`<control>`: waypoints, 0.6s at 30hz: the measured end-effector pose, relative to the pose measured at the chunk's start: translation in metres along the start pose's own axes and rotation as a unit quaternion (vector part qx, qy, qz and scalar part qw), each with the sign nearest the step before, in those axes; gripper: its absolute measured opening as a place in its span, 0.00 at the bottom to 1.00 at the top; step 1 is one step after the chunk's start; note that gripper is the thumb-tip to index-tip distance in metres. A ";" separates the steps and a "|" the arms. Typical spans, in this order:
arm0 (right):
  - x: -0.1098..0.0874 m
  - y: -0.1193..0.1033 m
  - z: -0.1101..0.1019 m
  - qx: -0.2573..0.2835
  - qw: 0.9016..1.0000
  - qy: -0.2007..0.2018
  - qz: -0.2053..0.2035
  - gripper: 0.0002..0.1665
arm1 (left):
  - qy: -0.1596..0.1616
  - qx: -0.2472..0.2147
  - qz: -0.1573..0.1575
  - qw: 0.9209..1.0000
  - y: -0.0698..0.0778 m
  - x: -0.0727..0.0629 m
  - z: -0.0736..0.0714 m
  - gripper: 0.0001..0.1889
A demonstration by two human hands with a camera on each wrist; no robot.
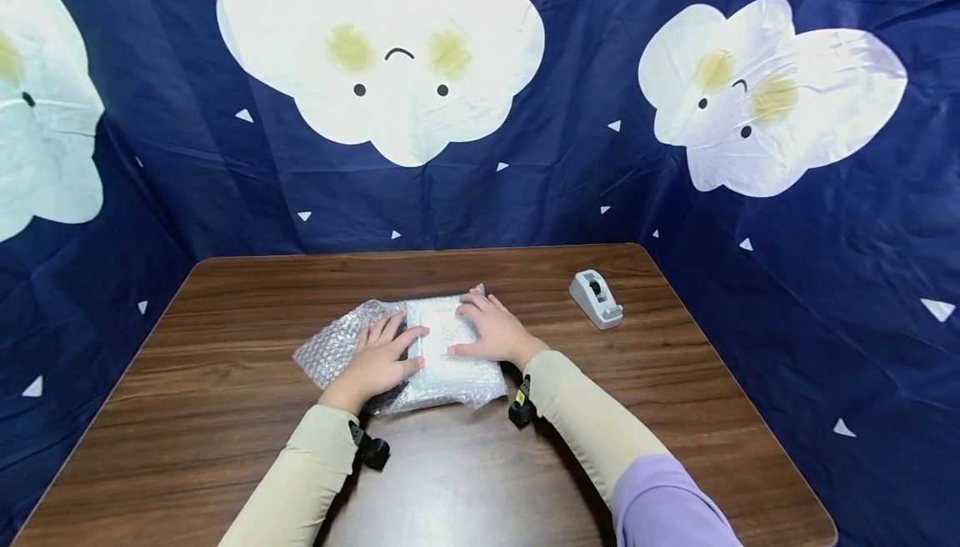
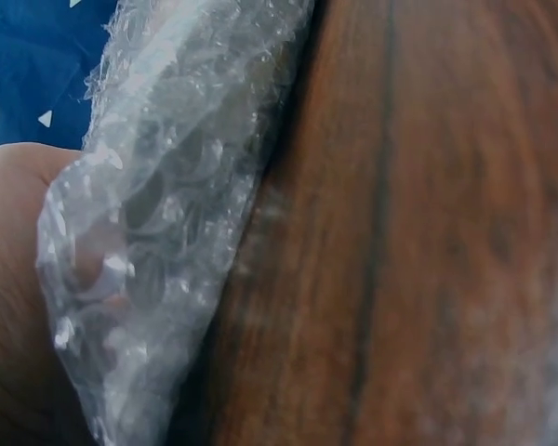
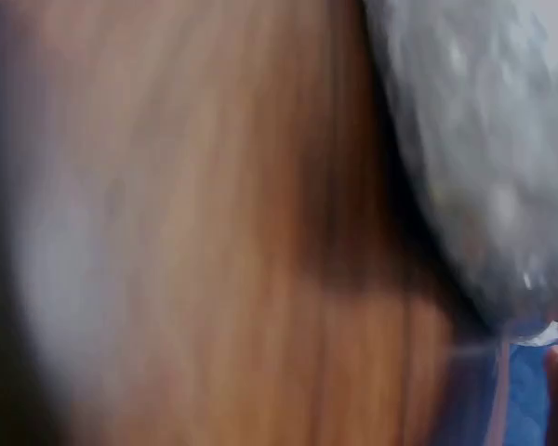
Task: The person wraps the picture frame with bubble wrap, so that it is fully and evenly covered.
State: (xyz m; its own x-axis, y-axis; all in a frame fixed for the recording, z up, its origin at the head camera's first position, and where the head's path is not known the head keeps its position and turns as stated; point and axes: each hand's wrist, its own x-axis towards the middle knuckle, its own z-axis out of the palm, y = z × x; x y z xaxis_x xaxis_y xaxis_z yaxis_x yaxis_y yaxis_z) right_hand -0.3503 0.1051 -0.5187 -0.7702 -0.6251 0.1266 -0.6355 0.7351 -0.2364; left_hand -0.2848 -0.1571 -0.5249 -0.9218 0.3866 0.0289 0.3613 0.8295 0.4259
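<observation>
A flat, whitish rectangular item wrapped in bubble wrap (image 1: 450, 380) lies on the wooden table in front of the person. My left hand (image 1: 378, 362) rests on its left part with fingers spread, and a loose flap of the clear wrap (image 1: 333, 345) sticks out to the left beyond it. On the upper right part of the package lies my right hand (image 1: 491, 332), fingers extended across the top. The left wrist view has the bubble wrap's edge (image 2: 167, 204) close up, beside the hand. In the right wrist view the package's rounded edge (image 3: 493, 158) is blurred.
A light grey tape dispenser (image 1: 597, 301) stands on the table (image 1: 225, 414) at the back right. Behind and on both sides hangs a dark blue cloth (image 1: 465, 205) with white clouds. Each wrist carries a small black camera.
</observation>
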 end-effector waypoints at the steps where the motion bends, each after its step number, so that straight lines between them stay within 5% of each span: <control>1: -0.001 0.001 0.000 -0.002 1.000 -0.019 -0.001 0.49 | 0.000 0.002 0.000 1.000 0.000 0.000 0.001 0.30; 5: -0.005 0.002 -0.002 -0.006 0.997 -0.073 -0.009 0.58 | 0.009 0.005 0.004 1.000 0.001 0.000 0.001 0.30; 10: -0.008 0.001 -0.003 -0.002 0.997 -0.080 -0.012 0.60 | 0.051 0.012 0.026 0.998 -0.004 -0.004 -0.001 0.32; 15: -0.009 0.001 -0.003 -0.005 0.997 -0.077 -0.012 0.60 | 0.127 0.018 0.038 0.991 -0.028 -0.017 -0.006 0.36; 18: -0.009 0.000 -0.004 -0.003 0.997 -0.080 -0.009 0.60 | 0.157 0.018 0.014 0.987 -0.049 -0.027 -0.014 0.37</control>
State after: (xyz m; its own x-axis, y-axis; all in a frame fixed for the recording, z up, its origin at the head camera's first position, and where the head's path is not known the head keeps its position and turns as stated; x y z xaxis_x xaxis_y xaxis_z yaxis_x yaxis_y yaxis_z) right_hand -0.3439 0.1120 -0.5161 -0.7405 -0.6716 -0.0254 -0.6495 0.7248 -0.2297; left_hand -0.2793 -0.2142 -0.5336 -0.9072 0.2712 0.3216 0.3876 0.8361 0.3883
